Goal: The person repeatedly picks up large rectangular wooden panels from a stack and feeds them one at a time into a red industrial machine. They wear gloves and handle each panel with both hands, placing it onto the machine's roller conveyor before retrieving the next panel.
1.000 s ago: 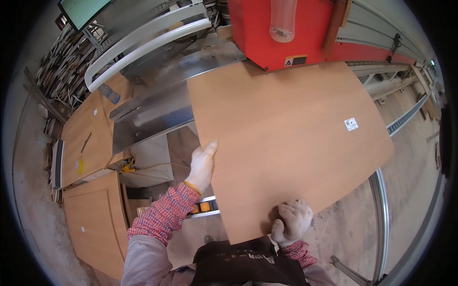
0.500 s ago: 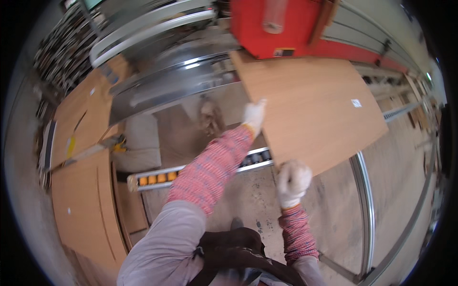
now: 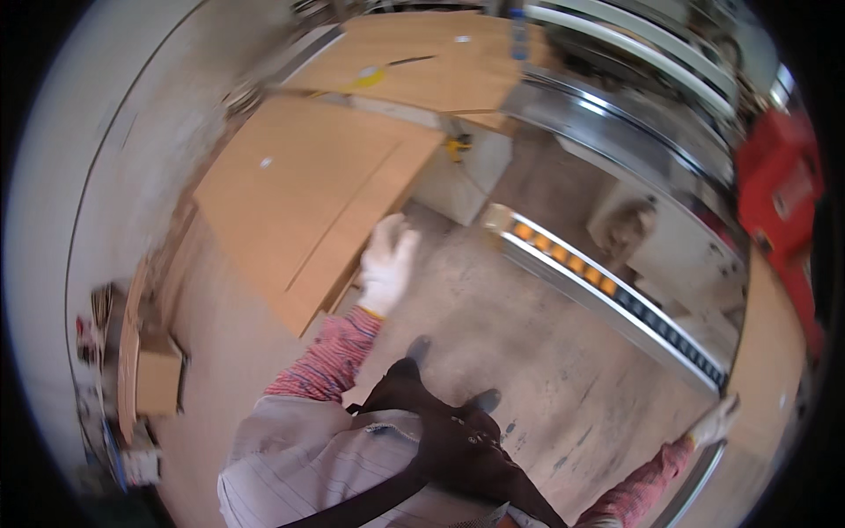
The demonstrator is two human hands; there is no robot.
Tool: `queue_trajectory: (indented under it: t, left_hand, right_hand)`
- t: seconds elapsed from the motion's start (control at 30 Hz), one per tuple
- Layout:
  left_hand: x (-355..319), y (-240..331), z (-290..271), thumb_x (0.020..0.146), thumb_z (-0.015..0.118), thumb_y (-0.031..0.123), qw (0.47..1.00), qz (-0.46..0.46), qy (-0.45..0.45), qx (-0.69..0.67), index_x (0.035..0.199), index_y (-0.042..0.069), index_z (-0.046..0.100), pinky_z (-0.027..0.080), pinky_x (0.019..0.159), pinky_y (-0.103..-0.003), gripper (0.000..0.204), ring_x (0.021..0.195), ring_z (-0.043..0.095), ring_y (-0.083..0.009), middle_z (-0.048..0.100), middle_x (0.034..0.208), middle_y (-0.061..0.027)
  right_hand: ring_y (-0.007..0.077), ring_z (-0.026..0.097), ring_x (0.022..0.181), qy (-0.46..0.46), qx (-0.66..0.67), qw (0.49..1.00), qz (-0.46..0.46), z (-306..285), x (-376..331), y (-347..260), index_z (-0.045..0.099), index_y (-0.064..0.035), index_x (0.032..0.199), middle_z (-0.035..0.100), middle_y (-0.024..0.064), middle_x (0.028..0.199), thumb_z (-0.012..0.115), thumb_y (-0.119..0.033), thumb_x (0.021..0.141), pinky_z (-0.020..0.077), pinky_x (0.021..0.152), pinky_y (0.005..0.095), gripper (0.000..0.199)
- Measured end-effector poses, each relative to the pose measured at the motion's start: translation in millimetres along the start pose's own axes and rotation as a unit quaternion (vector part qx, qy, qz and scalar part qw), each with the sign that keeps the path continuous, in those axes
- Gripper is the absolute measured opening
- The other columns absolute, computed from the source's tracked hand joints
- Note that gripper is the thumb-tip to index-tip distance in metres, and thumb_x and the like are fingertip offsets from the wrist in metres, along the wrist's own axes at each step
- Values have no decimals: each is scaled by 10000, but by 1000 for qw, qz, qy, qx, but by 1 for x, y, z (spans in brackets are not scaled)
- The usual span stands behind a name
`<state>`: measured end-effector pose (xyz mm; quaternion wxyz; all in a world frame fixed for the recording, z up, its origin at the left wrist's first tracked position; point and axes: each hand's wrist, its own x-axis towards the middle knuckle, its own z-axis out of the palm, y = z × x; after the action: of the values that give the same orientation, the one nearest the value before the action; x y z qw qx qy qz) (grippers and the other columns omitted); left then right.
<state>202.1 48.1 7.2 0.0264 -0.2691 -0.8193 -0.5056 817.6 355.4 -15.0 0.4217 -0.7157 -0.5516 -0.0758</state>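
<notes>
Panel (image 3: 770,370) of brown board sits at the far right rim of the view, with your right hand (image 3: 715,421) against its lower left edge; whether those fingers are clamped on it, I cannot tell. Carrying looks under way, nothing set down yet, I'd judge. Well left of the panel, your left hand (image 3: 387,262) hangs with fingers apart, just beside a stack of boards (image 3: 299,189): two sheets show there. Beyond it a further surface (image 3: 422,62) carries more board. Two gloved hands, one panel.
</notes>
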Motion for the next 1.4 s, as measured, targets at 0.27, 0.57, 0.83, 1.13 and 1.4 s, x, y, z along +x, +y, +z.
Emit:
queue_trajectory:
  t: [0.27, 0.57, 0.83, 1.13, 1.4]
  left_hand:
    - [-28, -265, -215, 971, 655, 411, 899, -340, 237, 140, 1285, -37, 602, 516, 942, -438, 549, 1032, 673, -347, 702, 1131, -239]
    - [-28, -365, -269, 990, 660, 412, 857, -433, 278, 23, 1346, -86, 570, 502, 986, -416, 618, 1110, 643, -317, 668, 1255, -244]
    - [6, -359, -291, 1007, 590, 469, 828, -509, 225, -75, 1291, 24, 626, 511, 591, -361, 530, 745, 577, -148, 668, 975, -96]
    - [-33, -426, -371, 1067, 535, 453, 805, -485, 189, -286, 1391, -17, 554, 528, 1050, -455, 571, 1234, 630, -297, 646, 1350, -152]
    - [-115, -338, -315, 1072, 531, 462, 793, -447, 159, -381, 1429, -8, 520, 511, 1086, -450, 591, 1269, 606, -301, 605, 1423, -142]
  right_hand:
    - [290, 657, 1160, -434, 380, 784, -229, 40, -294, -381, 652, -4, 1297, 685, 155, 1261, 654, -100, 941, 492, 1046, 391, 370]
    - [456, 515, 1322, -377, 203, 775, -465, 347, -495, -662, 502, -47, 1449, 569, 247, 1406, 600, -409, 944, 419, 1117, 527, 629]
    - [447, 556, 1212, -455, 115, 778, -417, 336, -521, -708, 554, -65, 1318, 593, 247, 1268, 609, -396, 916, 460, 1027, 550, 524]
    - [441, 537, 1261, -564, 124, 744, -336, 178, -567, -619, 546, -37, 1371, 587, 276, 1319, 707, -394, 856, 450, 1082, 487, 647]
    - [279, 615, 1215, -702, 412, 529, 239, 117, -548, -498, 515, -5, 1399, 631, 178, 1329, 714, -400, 947, 534, 976, 394, 633]
